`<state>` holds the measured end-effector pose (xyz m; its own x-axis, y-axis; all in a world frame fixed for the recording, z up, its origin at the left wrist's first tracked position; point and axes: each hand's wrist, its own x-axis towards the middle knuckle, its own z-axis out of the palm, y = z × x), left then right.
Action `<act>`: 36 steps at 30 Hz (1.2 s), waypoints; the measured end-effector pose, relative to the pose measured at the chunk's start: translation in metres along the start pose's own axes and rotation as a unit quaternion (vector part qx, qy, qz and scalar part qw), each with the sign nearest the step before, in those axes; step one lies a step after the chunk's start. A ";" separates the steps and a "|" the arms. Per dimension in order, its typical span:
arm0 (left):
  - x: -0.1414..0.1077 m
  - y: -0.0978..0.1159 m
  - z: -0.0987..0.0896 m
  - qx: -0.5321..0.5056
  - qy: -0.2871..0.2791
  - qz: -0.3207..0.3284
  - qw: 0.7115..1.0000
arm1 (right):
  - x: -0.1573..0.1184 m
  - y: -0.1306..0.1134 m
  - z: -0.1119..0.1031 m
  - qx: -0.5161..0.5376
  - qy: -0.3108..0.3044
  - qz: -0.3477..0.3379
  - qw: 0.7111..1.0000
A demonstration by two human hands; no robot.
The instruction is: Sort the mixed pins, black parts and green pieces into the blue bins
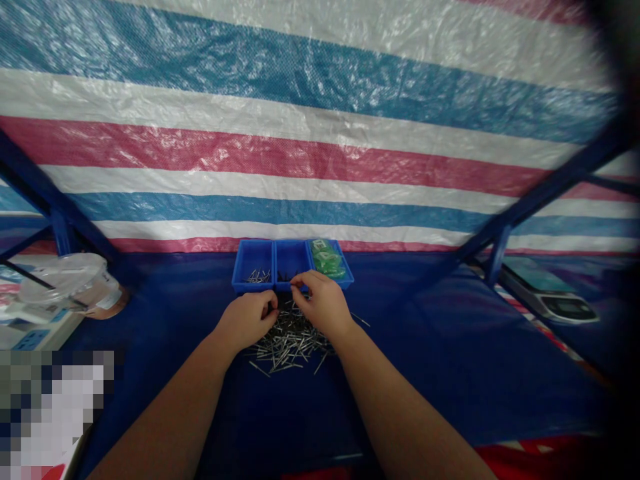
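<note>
Dozens of thin silver metal pins, perhaps nails or rivets, [293, 340] lie in a loose, crisscrossed heap on a navy-blue table covering [440, 353], just in front of a blue plastic three-compartment tray [293, 265]. Most of the pins are in this heap. Only a small bunch of silver pins [258, 276] sits in the tray's left compartment, while the middle compartment holds something dark, too shadowed to make out. Green translucent plastic bags [327, 259] fill the right compartment.

The bare left hand [245, 320] curls down at the heap's left side, its fingers close together; whether they clamp any pins cannot be told. The bare right hand [323, 303] reaches over the heap to the tray's front rim, thumb and forefinger pinched close, and anything between them is hidden.

Nothing lies between the hands and the tray. A red, white and blue striped plastic tarpaulin [300, 113] hangs behind, crossed by blue steel frame struts [545, 187]. A clear round plastic container [65, 283] stands far left, and a grey digital scale [560, 300] sits far right.
</note>
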<state>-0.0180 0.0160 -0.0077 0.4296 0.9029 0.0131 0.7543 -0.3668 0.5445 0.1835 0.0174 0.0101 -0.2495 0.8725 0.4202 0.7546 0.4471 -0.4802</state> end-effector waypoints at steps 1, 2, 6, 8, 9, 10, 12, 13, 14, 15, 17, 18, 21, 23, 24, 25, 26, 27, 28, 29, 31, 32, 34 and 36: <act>0.000 0.000 0.000 0.000 0.000 -0.002 1.000 | 0.002 0.000 0.002 -0.006 0.025 0.015 1.000; 0.000 -0.001 0.000 -0.001 0.001 -0.004 1.000 | 0.004 0.001 0.004 -0.014 0.044 0.027 0.999; 0.001 -0.002 -0.001 -0.021 0.007 -0.004 1.000 | 0.008 0.004 0.012 -0.049 0.059 0.044 0.996; 0.002 -0.003 -0.002 -0.037 0.012 0.000 0.999 | 0.009 0.004 0.013 -0.059 0.052 0.046 0.996; 0.002 -0.003 -0.002 -0.046 0.015 0.001 0.999 | 0.009 0.004 0.013 -0.061 0.050 0.047 0.996; 0.002 -0.003 -0.002 -0.056 0.018 0.002 0.998 | 0.009 0.004 0.013 -0.061 0.050 0.047 0.996; 0.002 -0.003 -0.002 -0.079 0.026 0.005 0.996 | 0.007 0.002 0.010 -0.051 0.050 0.041 0.997; 0.002 -0.003 -0.002 -0.093 0.031 0.006 0.995 | 0.006 0.000 0.008 -0.039 0.049 0.032 0.998; 0.002 -0.002 -0.001 -0.109 0.035 0.008 0.993 | 0.005 -0.002 0.006 -0.022 0.045 0.019 0.999; 0.002 -0.002 -0.001 -0.125 0.038 0.010 0.991 | 0.003 -0.004 0.004 0.000 0.035 0.003 0.999; 0.002 -0.001 0.000 -0.165 0.046 0.016 0.985 | 0.000 -0.008 0.000 0.055 -0.003 -0.030 0.998; 0.001 -0.001 0.001 -0.187 0.052 0.021 0.981 | -0.002 -0.010 -0.001 0.082 -0.025 -0.044 0.995; 0.002 0.001 0.002 -0.238 0.065 0.035 0.968 | -0.005 -0.013 -0.001 0.152 -0.071 -0.060 0.984; 0.002 0.000 0.003 -0.252 0.064 0.036 0.965 | -0.005 -0.012 0.002 0.187 -0.070 -0.049 0.979; 0.002 0.000 0.003 -0.255 0.064 0.034 0.964 | -0.005 -0.010 0.004 0.201 -0.062 -0.039 0.977; 0.003 -0.001 0.004 -0.257 0.064 0.031 0.964 | -0.005 -0.008 0.006 0.211 -0.050 -0.026 0.976; 0.003 -0.002 0.004 -0.258 0.066 0.026 0.964 | -0.005 -0.005 0.008 0.219 -0.035 -0.012 0.975; 0.003 -0.003 0.005 -0.257 0.069 0.021 0.964 | -0.004 -0.002 0.010 0.226 -0.021 0.002 0.974; 0.004 -0.004 0.005 -0.257 0.074 0.015 0.964 | -0.004 0.000 0.011 0.233 -0.008 0.014 0.972; 0.004 -0.005 0.005 -0.256 0.079 0.011 0.963 | -0.004 0.003 0.013 0.241 0.001 0.025 0.970; 0.004 -0.006 0.006 -0.259 0.086 0.009 0.962 | -0.004 0.004 0.014 0.264 0.001 0.034 0.964; 0.004 -0.005 0.006 -0.262 0.087 0.012 0.961 | -0.005 0.004 0.015 0.278 -0.007 0.031 0.960; 0.004 -0.004 0.006 -0.272 0.082 0.022 0.959 | -0.005 0.001 0.015 0.298 -0.030 0.018 0.954; 0.004 -0.003 0.006 -0.281 0.071 0.032 0.956 | -0.006 -0.002 0.015 0.298 -0.048 0.006 0.953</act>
<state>-0.0153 0.0192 -0.0145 0.3639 0.9186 0.1543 0.3247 -0.2804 0.9033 0.1744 0.0144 -0.0028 -0.3194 0.8794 0.3531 0.2864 0.4448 -0.8486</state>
